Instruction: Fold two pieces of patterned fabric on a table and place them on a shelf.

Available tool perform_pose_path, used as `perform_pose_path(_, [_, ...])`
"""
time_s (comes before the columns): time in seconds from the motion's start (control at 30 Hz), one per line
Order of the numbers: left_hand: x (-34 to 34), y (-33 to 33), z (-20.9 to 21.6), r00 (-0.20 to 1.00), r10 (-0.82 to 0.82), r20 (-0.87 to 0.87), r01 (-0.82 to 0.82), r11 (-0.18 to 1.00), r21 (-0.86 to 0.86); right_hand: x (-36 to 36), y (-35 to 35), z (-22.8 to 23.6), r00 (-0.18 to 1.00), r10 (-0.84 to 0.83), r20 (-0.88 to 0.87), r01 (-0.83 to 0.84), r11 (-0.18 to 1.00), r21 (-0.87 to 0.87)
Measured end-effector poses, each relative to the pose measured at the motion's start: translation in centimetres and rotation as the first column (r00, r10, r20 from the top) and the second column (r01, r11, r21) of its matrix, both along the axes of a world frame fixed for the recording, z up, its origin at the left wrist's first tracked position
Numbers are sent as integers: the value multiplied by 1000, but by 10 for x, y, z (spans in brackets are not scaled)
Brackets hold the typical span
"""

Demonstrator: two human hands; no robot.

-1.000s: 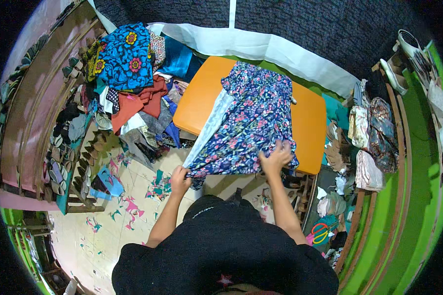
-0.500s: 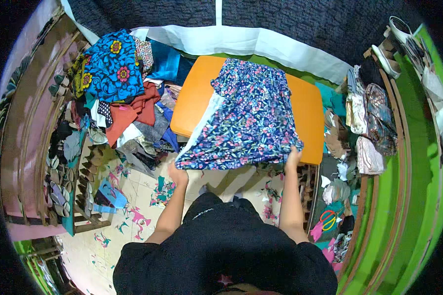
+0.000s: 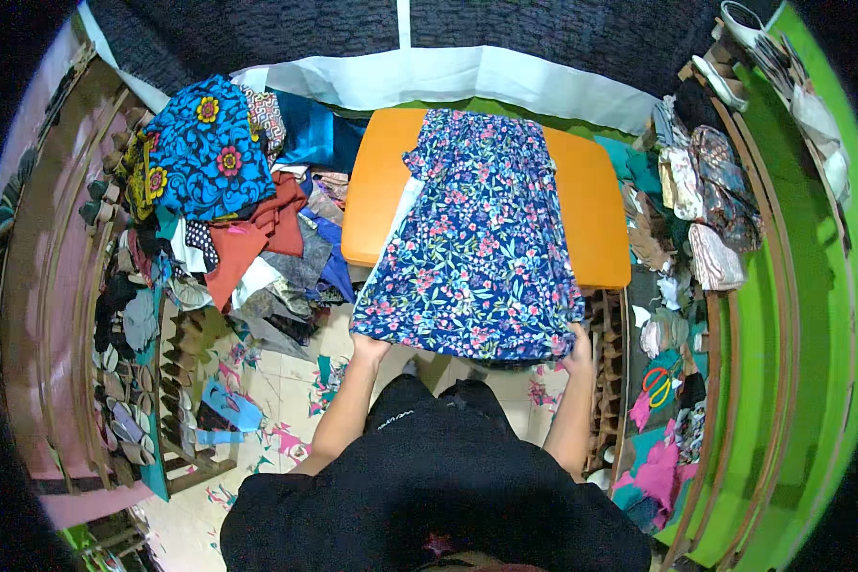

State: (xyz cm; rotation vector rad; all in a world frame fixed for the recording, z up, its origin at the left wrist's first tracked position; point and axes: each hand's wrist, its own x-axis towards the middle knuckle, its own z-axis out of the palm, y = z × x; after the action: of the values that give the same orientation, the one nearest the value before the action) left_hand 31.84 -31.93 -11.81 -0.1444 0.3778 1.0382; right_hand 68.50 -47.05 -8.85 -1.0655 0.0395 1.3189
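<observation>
A navy garment with a pink, white and green flower print lies lengthwise over an orange table. Its far end looks gathered, and a white strip shows along its left edge. The near hem hangs past the table's front edge, held up between my two hands. My left hand is closed on the hem's left corner, fingers partly under the cloth. At the right corner, my right hand grips the same hem, its fingertips partly hidden. Whether the garment is a skirt or a dress I cannot tell.
Left of the table, a blue flowered cloth tops a heap of fabrics with a rust-red piece. Wooden racks flank me. Orange-handled scissors lie at right near pink cloth. Scraps litter the tiled floor.
The hem has come nearer to me, and the cloth lies straighter and smoother. Both hands keep their grip at its corners. The whole view has turned slightly.
</observation>
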Motion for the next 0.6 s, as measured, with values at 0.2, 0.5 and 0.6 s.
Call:
perform_pose_path(0.2, [-47, 33, 49, 956, 271, -110, -257, 959, 121, 4, 7, 55, 962, -241, 125, 229, 968, 105])
perform_pose_path(0.5, [-46, 120, 226, 925, -91, 368, -214, 676, 705, 101, 98, 187, 999, 13, 38, -37, 646, 762])
perform_pose_path(0.6, [-48, 91, 276, 844, -275, 460, -237, 579, 780, 80, 88, 271, 914, -393, 103, 267, 771, 578])
